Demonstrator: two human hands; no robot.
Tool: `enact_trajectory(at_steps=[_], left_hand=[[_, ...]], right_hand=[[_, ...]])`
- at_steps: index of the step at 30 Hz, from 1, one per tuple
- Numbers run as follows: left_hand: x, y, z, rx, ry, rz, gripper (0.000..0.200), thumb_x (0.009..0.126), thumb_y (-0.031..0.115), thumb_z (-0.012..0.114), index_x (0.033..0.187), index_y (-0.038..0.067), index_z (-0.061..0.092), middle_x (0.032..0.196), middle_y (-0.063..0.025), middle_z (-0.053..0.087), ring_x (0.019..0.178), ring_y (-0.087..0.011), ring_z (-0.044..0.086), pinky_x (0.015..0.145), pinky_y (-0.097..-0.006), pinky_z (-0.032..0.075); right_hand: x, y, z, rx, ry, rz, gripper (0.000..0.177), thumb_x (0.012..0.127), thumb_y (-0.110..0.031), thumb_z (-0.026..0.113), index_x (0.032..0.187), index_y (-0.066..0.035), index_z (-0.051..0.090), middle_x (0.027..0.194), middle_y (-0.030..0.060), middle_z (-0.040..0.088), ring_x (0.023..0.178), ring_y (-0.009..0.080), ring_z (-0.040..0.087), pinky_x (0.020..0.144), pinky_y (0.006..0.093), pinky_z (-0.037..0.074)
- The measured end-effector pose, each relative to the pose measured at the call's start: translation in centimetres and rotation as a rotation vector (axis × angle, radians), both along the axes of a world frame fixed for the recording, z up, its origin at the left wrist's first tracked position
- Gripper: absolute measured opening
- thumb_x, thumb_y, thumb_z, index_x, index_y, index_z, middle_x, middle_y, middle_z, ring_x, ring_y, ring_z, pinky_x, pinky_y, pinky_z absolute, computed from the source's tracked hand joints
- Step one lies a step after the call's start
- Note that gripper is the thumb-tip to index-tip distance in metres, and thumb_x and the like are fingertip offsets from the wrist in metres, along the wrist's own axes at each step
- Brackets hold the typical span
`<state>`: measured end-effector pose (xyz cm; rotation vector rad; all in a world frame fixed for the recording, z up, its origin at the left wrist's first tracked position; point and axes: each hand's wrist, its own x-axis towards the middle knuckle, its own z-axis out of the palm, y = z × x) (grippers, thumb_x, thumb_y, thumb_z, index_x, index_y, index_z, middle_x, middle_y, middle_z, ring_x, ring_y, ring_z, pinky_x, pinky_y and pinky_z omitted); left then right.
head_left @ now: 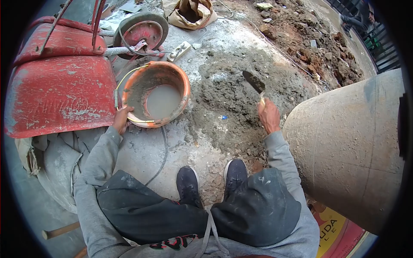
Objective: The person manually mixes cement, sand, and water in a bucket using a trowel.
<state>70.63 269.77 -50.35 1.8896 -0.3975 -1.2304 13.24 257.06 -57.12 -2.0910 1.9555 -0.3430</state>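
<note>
An orange bucket (183, 81) with murky grey water at its bottom stands left of centre, tilted slightly. My left hand (122, 119) grips its near left rim, close to the yellow wire handle (121, 81). On the right, my right hand (269, 115) is closed around the handle of a trowel (254, 81), whose dark, mortar-smeared blade points up and left. The blade is over a spread heap of wet grey mortar (228, 94) on the ground. Whether the blade touches the heap I cannot tell.
A red wheelbarrow (64, 92) lies at the left, its wheel (144, 34) behind the bucket. Near it are a power strip (179, 51) and an open paper sack (191, 15). A large concrete cylinder (348, 142) stands right. Rubble (318, 47) and another person (361, 21) are beyond.
</note>
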Motion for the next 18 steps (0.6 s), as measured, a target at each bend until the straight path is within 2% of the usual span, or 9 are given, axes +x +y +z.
enact_trajectory(at_steps=[3,5,6,8,12,14,15,17,18], left_hand=[[-0.3,0.1,0.2,0.018,-0.022,-0.017,0.026,0.089,0.017,0.059,0.11,0.002,0.059,0.098,-0.0091,0.069,0.082,-0.0202,0.07,0.067,-0.0319,0.059],[-0.2,-0.1,0.1,-0.012,0.016,-0.004,0.026,0.089,0.018,0.059,0.11,0.002,0.059,0.098,-0.0088,0.069,0.082,-0.02,0.07,0.067,-0.032,0.059],[-0.2,-0.1,0.1,-0.018,0.015,-0.009,0.026,0.089,0.018,0.059,0.11,0.002,0.059,0.098,-0.0088,0.069,0.082,-0.02,0.07,0.067,-0.032,0.059],[0.0,-0.2,0.1,0.018,-0.006,0.011,0.027,0.089,0.018,0.059,0.111,0.001,0.058,0.098,-0.0094,0.069,0.083,-0.0203,0.07,0.068,-0.0321,0.06],[-0.7,-0.2,0.7,0.008,0.002,0.021,0.028,0.089,0.017,0.059,0.111,0.0,0.057,0.1,-0.0116,0.069,0.084,-0.0219,0.07,0.069,-0.0337,0.06],[-0.7,0.1,0.3,0.012,0.01,0.017,0.028,0.089,0.017,0.059,0.111,0.0,0.058,0.099,-0.0116,0.069,0.084,-0.0221,0.07,0.069,-0.0337,0.06],[-0.5,0.0,0.5,-0.01,0.007,0.007,0.027,0.089,0.017,0.06,0.11,0.0,0.058,0.099,-0.0116,0.069,0.084,-0.0223,0.07,0.069,-0.0337,0.06],[-0.1,0.0,0.8,-0.015,0.006,0.011,0.027,0.089,0.017,0.06,0.11,0.001,0.057,0.098,-0.0114,0.069,0.084,-0.0225,0.07,0.069,-0.0336,0.061],[-0.2,0.0,0.3,-0.011,0.019,0.011,0.026,0.089,0.017,0.06,0.109,0.001,0.057,0.097,-0.0112,0.068,0.084,-0.0226,0.07,0.068,-0.0335,0.061]], right_hand=[[-0.2,-4.6,-2.1,-0.131,-0.001,-0.03,0.03,0.092,-0.031,0.056,0.104,-0.004,0.055,0.095,0.0218,0.062,0.081,0.0435,0.065,0.07,0.0529,0.052],[0.5,-6.6,-3.2,-0.094,0.058,0.135,0.03,0.092,-0.029,0.057,0.109,-0.005,0.054,0.098,0.0204,0.061,0.08,0.0424,0.065,0.07,0.0518,0.053],[0.5,-5.9,-3.7,-0.099,0.058,0.13,0.03,0.092,-0.029,0.057,0.109,-0.005,0.054,0.098,0.0204,0.061,0.08,0.0424,0.065,0.07,0.0518,0.053],[0.2,-3.1,-4.1,-0.094,0.048,0.278,0.037,0.091,-0.029,0.059,0.119,-0.006,0.051,0.101,0.0199,0.061,0.08,0.0412,0.065,0.071,0.0517,0.053],[-2.5,2.6,0.7,0.023,0.083,0.35,0.038,0.09,-0.029,0.061,0.118,-0.004,0.055,0.091,0.0202,0.063,0.078,0.0408,0.065,0.07,0.0494,0.053],[-3.7,5.3,0.5,-0.035,-0.278,-0.023,0.036,0.089,-0.029,0.062,0.109,0.001,0.061,0.075,0.0199,0.062,0.068,0.0375,0.065,0.066,0.0457,0.054],[-4.9,6.5,-0.8,-0.031,-0.283,-0.023,0.036,0.089,-0.029,0.062,0.109,0.001,0.061,0.075,0.0199,0.062,0.068,0.0375,0.065,0.066,0.0457,0.054],[-6.9,7.3,-4.0,0.257,-0.482,-0.462,0.031,0.09,-0.029,0.062,0.098,0.001,0.064,0.062,0.0129,0.058,0.053,0.0274,0.061,0.054,0.0391,0.052],[-6.1,7.2,-4.4,0.249,-0.486,-0.465,0.031,0.09,-0.029,0.062,0.098,0.001,0.064,0.062,0.0129,0.058,0.053,0.0274,0.061,0.054,0.0391,0.052]])
